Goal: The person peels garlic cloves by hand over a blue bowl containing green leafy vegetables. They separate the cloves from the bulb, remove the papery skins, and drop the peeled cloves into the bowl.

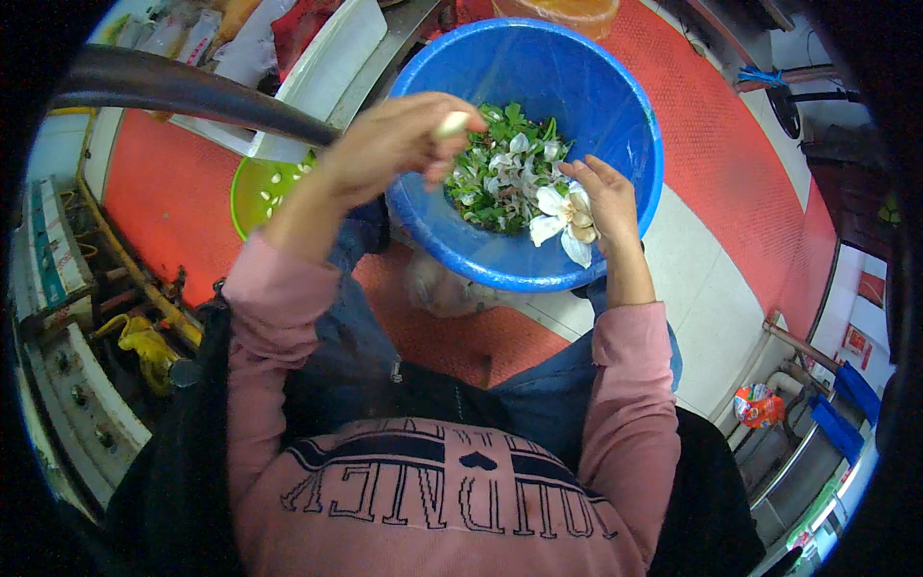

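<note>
My left hand [407, 144] is over the left rim of a large blue plastic tub [620, 108], its fingers closed on a pale garlic clove [452, 125]. Over the tub's right side, my right hand [609, 198] grips an opened garlic bulb [566, 216] whose white skins spread outward. Green leaves and loose garlic skins [515, 169] lie in the bottom of the tub, below and between my hands. Left of the tub, partly hidden by my left forearm, a lime-green basin [249, 198] holds several peeled garlic cloves [265, 195].
A dark metal bar [195, 90] runs in from the upper left towards my left wrist. Beyond it is a white foam box [317, 79]. A clear plastic bag [440, 281] lies under the tub's near side. An orange container [570, 14] stands behind the tub.
</note>
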`<state>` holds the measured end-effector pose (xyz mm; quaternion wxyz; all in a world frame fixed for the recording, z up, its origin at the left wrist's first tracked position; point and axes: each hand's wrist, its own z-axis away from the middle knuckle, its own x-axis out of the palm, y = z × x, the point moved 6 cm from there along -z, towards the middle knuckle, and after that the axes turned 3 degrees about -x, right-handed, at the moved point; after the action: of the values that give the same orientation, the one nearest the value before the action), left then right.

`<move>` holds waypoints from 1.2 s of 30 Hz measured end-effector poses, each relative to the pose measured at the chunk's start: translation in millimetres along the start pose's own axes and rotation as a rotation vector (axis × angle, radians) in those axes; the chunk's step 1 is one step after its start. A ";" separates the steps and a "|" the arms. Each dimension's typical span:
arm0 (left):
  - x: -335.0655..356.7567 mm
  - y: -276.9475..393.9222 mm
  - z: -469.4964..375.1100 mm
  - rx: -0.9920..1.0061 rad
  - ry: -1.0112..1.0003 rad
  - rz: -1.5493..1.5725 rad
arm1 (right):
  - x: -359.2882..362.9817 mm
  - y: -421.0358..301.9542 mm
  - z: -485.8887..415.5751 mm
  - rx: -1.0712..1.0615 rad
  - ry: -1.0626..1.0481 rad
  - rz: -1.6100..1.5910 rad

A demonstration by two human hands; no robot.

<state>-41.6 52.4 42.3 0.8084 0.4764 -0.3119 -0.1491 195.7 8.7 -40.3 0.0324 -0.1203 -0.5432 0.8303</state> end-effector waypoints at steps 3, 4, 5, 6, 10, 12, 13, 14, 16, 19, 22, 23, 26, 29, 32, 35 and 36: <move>-37.0 32.4 60.7 -0.030 0.157 -0.420 | -4.8 10.1 -1.1 0.101 -0.010 -0.274; -56.0 32.9 79.8 -0.054 0.219 -0.504 | -6.4 12.2 -1.7 0.146 -0.032 -0.404; -82.3 26.1 94.7 -0.088 0.298 -0.562 | -7.2 13.6 -3.2 0.190 -0.056 -0.534; -114.2 11.2 111.2 -0.130 0.398 -0.627 | -9.5 20.0 -8.1 0.210 -0.045 -0.559; -240.5 -75.5 169.3 -0.390 0.782 -0.428 | 1.7 37.9 -10.8 0.309 -0.118 -0.754; -263.0 -100.6 189.7 -0.455 0.994 -0.286 | 5.4 45.4 -12.1 0.315 -0.158 -0.784; -266.5 -108.5 196.0 -0.481 1.094 -0.264 | 5.2 46.2 -11.4 0.313 -0.179 -0.792; -271.4 -112.1 205.9 -0.508 1.195 -0.243 | 8.3 48.6 -11.8 0.314 -0.194 -0.793; -277.1 -103.5 208.4 -0.522 1.163 -0.383 | 5.2 47.4 -9.3 0.311 -0.193 -0.794; -253.5 -74.1 191.0 -0.592 0.889 -0.688 | 13.6 32.3 -4.1 0.306 -0.190 -0.842; -175.5 -19.4 135.3 -0.356 0.484 -1.082 | 13.9 21.0 0.5 0.259 -0.214 -0.891; -131.9 5.0 109.5 -0.277 0.383 -1.178 | 11.2 14.1 5.1 0.245 -0.226 -0.921; -32.6 32.4 41.6 0.121 0.097 -1.162 | 9.1 21.2 2.4 0.216 -0.215 -0.889; 40.7 31.4 -6.6 0.296 -0.063 -0.955 | 18.5 16.0 7.0 0.213 -0.155 -0.756; 80.7 2.6 -37.6 0.333 -0.182 -0.689 | 24.7 4.8 9.0 0.147 -0.124 -0.814; 76.4 -46.2 -56.9 0.242 -0.156 -0.493 | 15.1 -10.3 18.7 0.103 -0.057 -0.686; 76.3 -51.9 -58.8 0.171 -0.155 -0.440 | 12.9 -9.9 19.5 0.087 -0.023 -0.666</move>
<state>57.4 25.0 4.5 0.6870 0.5865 -0.2732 -0.3306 177.9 -2.3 -26.1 0.3010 0.0746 -0.5171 0.7978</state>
